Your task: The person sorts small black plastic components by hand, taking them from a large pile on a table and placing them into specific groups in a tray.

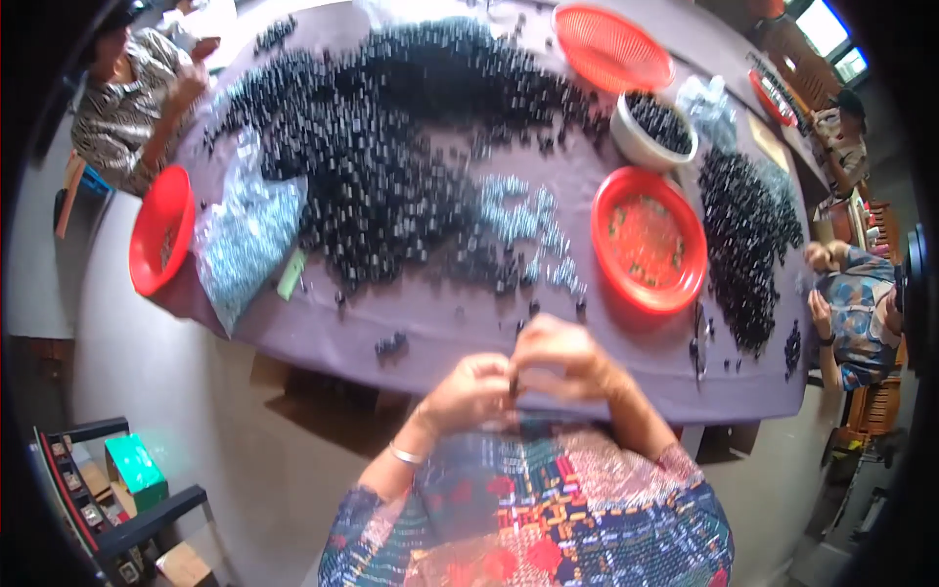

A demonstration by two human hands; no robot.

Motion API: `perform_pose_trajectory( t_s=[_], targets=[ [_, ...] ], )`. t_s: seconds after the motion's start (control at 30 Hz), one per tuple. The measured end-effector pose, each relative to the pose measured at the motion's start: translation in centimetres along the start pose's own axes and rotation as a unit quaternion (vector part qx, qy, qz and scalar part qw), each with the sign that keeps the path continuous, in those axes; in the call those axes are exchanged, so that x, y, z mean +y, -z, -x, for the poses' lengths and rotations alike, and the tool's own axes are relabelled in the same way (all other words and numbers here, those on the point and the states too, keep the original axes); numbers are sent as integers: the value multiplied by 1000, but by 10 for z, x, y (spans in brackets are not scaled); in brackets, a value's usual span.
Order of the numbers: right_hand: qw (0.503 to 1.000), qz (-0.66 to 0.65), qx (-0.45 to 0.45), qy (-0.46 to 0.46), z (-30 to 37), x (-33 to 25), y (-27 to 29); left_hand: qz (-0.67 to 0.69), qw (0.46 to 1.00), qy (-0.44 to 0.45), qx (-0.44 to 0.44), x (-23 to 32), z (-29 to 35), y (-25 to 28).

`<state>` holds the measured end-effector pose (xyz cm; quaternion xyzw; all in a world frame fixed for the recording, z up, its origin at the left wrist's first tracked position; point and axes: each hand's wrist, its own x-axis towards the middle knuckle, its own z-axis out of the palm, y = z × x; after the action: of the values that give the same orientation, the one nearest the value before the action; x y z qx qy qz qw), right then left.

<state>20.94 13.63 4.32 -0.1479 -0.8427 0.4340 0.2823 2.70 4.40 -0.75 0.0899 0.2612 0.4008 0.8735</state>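
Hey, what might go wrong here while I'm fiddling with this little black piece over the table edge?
Both hands, left and right, pinch a small dark piece right at the table edge, so a slip would likely drop it to the floor. Loose pieces lie close to that edge and a sleeve might sweep them off.

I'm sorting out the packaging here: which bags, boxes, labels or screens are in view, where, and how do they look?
Clear plastic bag: table's left side, crumpled, filled with pale blue-grey bits.
Green slip: beside that bag, small and flat.
Second clear bag: far right, by the white bowl, crumpled.
Green box: floor, lower left, rectangular.
Bright screens: top right corner, glowing, unreadable.
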Motion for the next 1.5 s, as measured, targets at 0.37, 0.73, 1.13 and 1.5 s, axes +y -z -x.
perform_pose_trajectory(
  t_s=[0.37,0.73,1.13,1.5],
  targets=[
    [931,243,183,-204,-5,62,12,55,996,-72,18,-1,-7,19],
    [903,377,126,-167,-32,85,8,82,993,-78,20,-4,-5,18],
    [934,283,164,-145,-19,59,9,91,993,-75,21,-3,-7,18],
    [895,-275,196,-291,30,-12,-14,79,994,-67,30,-4,-12,-4]
  ],
)
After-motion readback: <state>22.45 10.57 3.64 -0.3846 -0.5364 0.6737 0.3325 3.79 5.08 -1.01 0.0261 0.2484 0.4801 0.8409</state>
